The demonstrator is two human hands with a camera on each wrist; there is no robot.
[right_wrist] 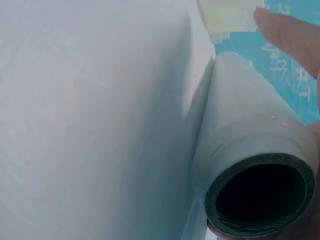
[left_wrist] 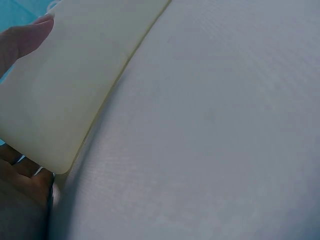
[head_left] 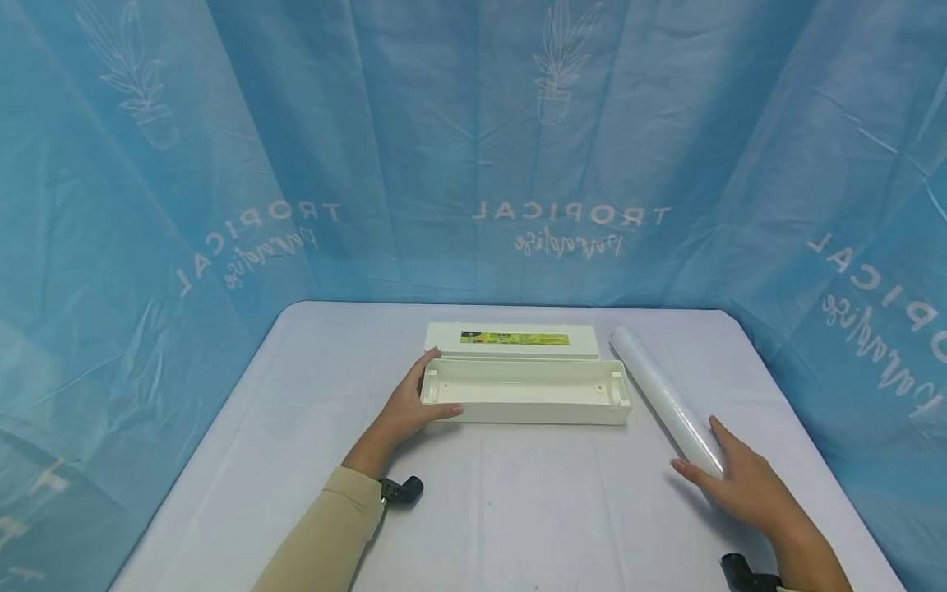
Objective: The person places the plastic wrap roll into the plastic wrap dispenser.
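A white plastic cling film box (head_left: pixel 527 413) lies on the table with its long trough facing up. My left hand (head_left: pixel 407 404) grips its left end, thumb over the front wall and fingers round the back corner. In the left wrist view the thumb (left_wrist: pixel 31 37) lies against the smooth wall (left_wrist: pixel 80 85). To the right, a roll of cling film (head_left: pixel 662 395) slants from the box's far corner toward me. My right hand (head_left: pixel 750 483) holds its near end between thumb and fingers. The right wrist view shows the roll's (right_wrist: pixel 245 105) hollow core; most of that hand is hidden there.
Behind the trough lies the box's lid (head_left: pixel 510 349), bearing a yellow-green label (head_left: pixel 515 338). A white cloth covers the table (head_left: pixel 518 510). Blue printed curtains (head_left: pixel 414 148) stand close around its back and sides.
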